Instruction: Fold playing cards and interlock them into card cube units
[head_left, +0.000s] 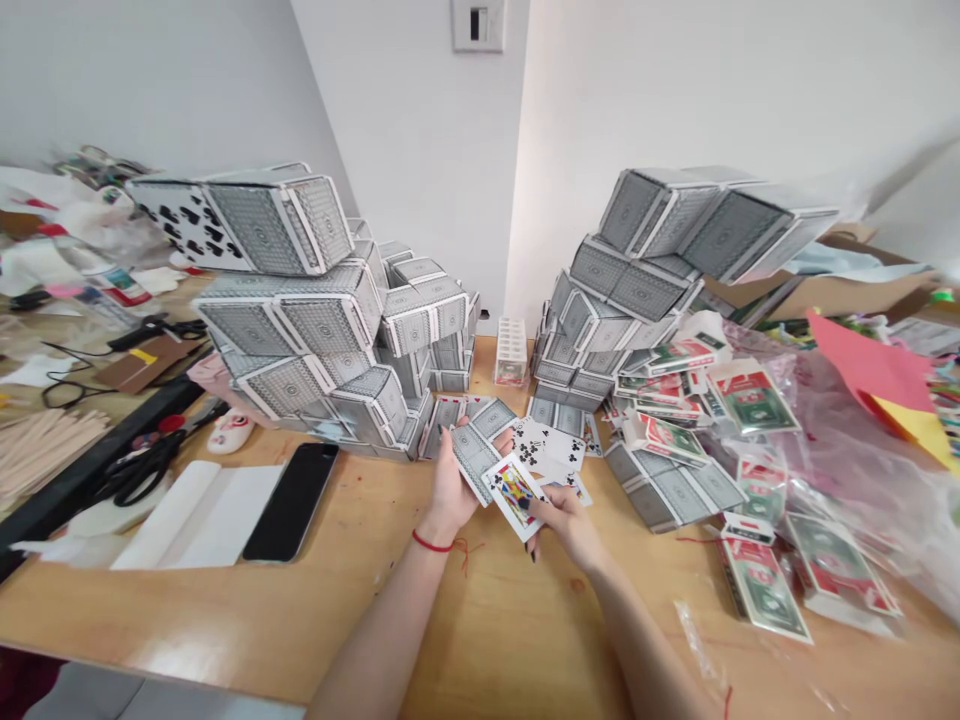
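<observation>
My left hand (452,490) sits at the middle of the wooden table, holding a small fan of grey-backed playing cards (474,462) upright between thumb and fingers. My right hand (568,525) grips a spread of face-up cards, with a jack or similar court card (514,497) on top and a clubs card (546,447) behind it. The two hands nearly meet, their cards overlapping. Behind them stand two tall card structures, the left one (315,320) and the right one (630,280), built of grey-backed cards.
Packaged card decks (754,395) and pink plastic wrap lie to the right, with a cardboard box behind. A black phone (291,502), white paper, black scissors (139,470) and wooden sticks lie to the left. A small card box stands between the structures against the wall.
</observation>
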